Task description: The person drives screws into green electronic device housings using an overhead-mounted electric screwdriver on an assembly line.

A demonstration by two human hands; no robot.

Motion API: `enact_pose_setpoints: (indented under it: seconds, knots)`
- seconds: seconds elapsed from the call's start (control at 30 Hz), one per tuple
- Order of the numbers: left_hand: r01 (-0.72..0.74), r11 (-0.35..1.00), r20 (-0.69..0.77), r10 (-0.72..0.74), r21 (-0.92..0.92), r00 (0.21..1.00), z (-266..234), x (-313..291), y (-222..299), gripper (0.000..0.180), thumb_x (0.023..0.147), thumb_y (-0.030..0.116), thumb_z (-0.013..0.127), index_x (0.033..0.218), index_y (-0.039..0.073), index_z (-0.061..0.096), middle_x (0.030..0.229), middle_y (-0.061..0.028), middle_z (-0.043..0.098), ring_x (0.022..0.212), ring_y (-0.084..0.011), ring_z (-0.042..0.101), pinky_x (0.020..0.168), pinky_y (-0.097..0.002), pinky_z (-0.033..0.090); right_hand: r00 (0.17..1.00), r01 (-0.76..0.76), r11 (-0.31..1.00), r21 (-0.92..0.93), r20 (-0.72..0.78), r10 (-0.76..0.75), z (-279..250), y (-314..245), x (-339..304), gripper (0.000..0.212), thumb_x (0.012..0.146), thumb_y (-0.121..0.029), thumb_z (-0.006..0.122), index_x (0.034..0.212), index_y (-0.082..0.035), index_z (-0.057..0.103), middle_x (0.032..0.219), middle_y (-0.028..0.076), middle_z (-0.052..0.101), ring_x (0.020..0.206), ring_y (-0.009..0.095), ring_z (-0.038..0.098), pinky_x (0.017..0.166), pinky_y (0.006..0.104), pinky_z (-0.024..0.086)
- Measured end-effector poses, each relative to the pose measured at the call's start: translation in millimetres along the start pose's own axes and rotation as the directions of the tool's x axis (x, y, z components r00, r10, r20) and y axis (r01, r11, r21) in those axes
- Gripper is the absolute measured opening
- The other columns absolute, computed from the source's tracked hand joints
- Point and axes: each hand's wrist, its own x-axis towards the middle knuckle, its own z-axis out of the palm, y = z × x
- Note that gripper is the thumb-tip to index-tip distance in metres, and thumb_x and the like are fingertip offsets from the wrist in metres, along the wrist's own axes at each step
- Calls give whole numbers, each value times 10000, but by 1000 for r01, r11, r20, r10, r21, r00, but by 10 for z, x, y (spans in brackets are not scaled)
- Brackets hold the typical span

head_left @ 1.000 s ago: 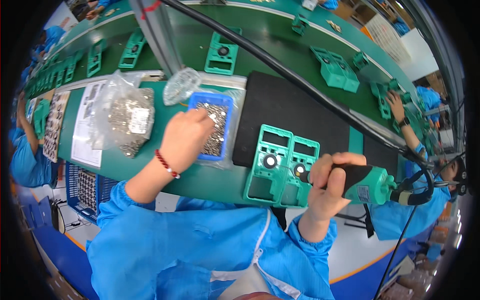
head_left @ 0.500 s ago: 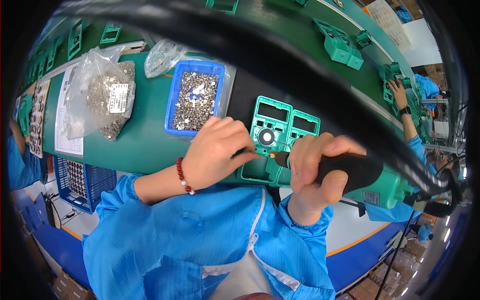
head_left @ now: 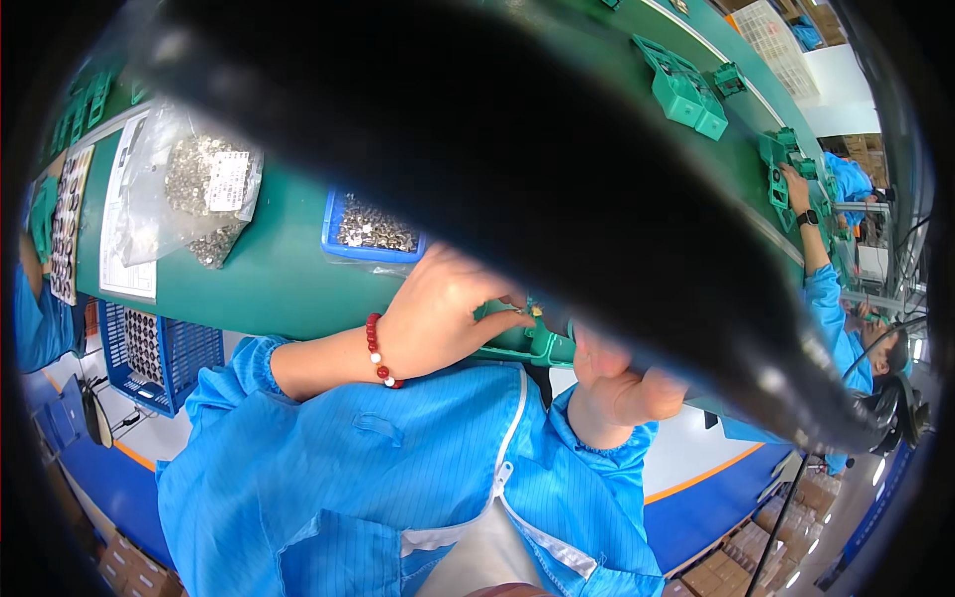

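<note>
My left hand (head_left: 448, 318), with a red bead bracelet on its wrist, rests on the near edge of a green plastic fixture (head_left: 532, 346). Its fingertips pinch a small bright screw (head_left: 537, 311) against the fixture. My right hand (head_left: 622, 386) is curled in a fist just right of the fixture, around the handle of an electric screwdriver. A thick, blurred black cable (head_left: 557, 179) runs across the view and hides the tool and most of the fixture. A blue tray of screws (head_left: 370, 235) sits on the green bench behind my left hand.
A clear plastic bag of screws (head_left: 207, 189) and a paper sheet (head_left: 124, 224) lie at the left of the green bench (head_left: 288, 279). A blue crate (head_left: 149, 348) hangs below the bench. More green fixtures (head_left: 686, 90) line the conveyor. A co-worker's arm (head_left: 824, 274) reaches in at right.
My left hand left the screw tray and came down to the green fixture with a screw. My head dropped closer, so the black cable now blocks most of the view.
</note>
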Motion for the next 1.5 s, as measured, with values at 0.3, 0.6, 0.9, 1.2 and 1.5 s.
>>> enact_pose_setpoints:
  seconds: [0.3, 0.6, 0.9, 1.2, 1.5]
  knots:
    - [137, 962, 82, -121, -236, 989, -25, 56, 9, 165, 721, 24, 781, 819, 109, 679, 869, 18, 672, 835, -179, 580, 772, -317, 388, 992, -94, 995, -25, -82, 92, 139, -115, 164, 478, 830, -268, 837, 1087, -62, 491, 713, 48, 576, 626, 137, 529, 590, 285, 441]
    - [95, 987, -18, -98, -128, 995, -15, -93, -47, 169, 738, 52, 780, 881, 107, 708, 894, 4, 675, 872, -199, 593, 778, -338, 394, 998, 67, 996, -62, -4, -67, 159, 101, 131, 478, 849, -271, 821, 1104, -59, 477, 699, 58, 565, 606, 132, 517, 542, 282, 394]
    - [-90, 993, -128, 100, 79, 987, 157, 23, -14, 159, 755, 203, 772, 832, 133, 651, 829, -3, 545, 878, -199, 527, 782, -356, 377, 981, 189, 939, -288, 87, -171, 55, 168, 156, 438, 961, -442, 624, 1053, -50, 451, 578, -12, 437, 456, 73, 349, 423, 230, 240]
    - [-140, 971, -112, 163, 192, 980, 104, 13, -48, 181, 733, 251, 786, 802, 129, 672, 810, 8, 538, 885, -180, 510, 788, -336, 389, 976, 203, 936, -287, 135, -170, 34, 198, 154, 403, 987, -428, 585, 1052, -52, 453, 567, -10, 421, 454, 72, 340, 425, 224, 245]
    - [-206, 938, -106, 243, 277, 964, 162, 72, 31, 225, 719, 271, 780, 785, 111, 636, 811, -6, 534, 875, -189, 525, 766, -343, 397, 973, 233, 930, -284, 77, -220, 6, 150, 97, 394, 966, -392, 638, 1042, -48, 460, 567, -5, 446, 450, 76, 367, 421, 222, 268]
